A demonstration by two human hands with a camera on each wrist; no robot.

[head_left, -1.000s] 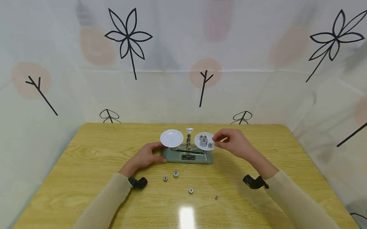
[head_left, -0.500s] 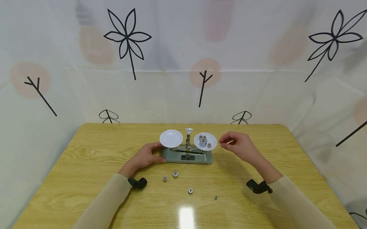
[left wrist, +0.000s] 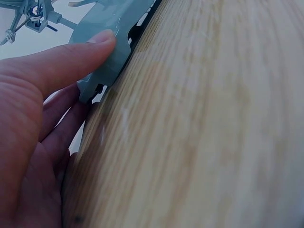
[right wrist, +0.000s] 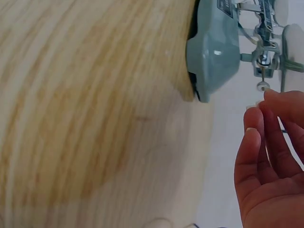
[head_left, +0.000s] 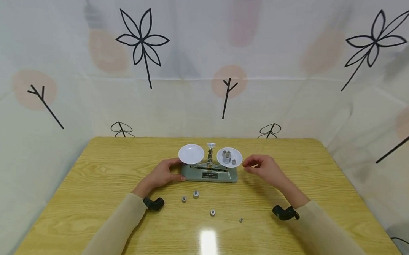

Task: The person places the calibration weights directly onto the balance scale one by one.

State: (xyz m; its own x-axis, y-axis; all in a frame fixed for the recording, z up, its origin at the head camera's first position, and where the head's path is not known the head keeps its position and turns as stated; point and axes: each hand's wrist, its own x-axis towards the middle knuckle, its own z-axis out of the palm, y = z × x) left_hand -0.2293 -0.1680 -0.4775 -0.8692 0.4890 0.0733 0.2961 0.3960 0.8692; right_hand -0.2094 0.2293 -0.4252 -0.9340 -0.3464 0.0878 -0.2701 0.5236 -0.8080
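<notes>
A balance scale (head_left: 209, 176) with a grey-green base stands at the middle of the table. Its left pan (head_left: 191, 154) is bare. On the right pan (head_left: 239, 155) stand a large metal weight (head_left: 226, 159) and a small weight (head_left: 234, 162), with more small weight tops showing beside the large one. My left hand (head_left: 163, 173) grips the left end of the base, thumb (left wrist: 90, 50) on top. Just right of the right pan is my right hand (head_left: 262, 170), fingers loosely bent. In the right wrist view its fingertips are close to a small round adjusting nut (right wrist: 262, 86).
Several loose weights lie in front of the scale, among them a larger one (head_left: 196, 194), a middle one (head_left: 212, 212) and a tiny one (head_left: 241, 220). A patterned white cloth (head_left: 178, 103) hangs behind the wooden table (head_left: 121, 150).
My right hand has drawn away from the right pan to the right, then come slightly lower and nearer the scale. My left hand and the weights have stayed in place.
</notes>
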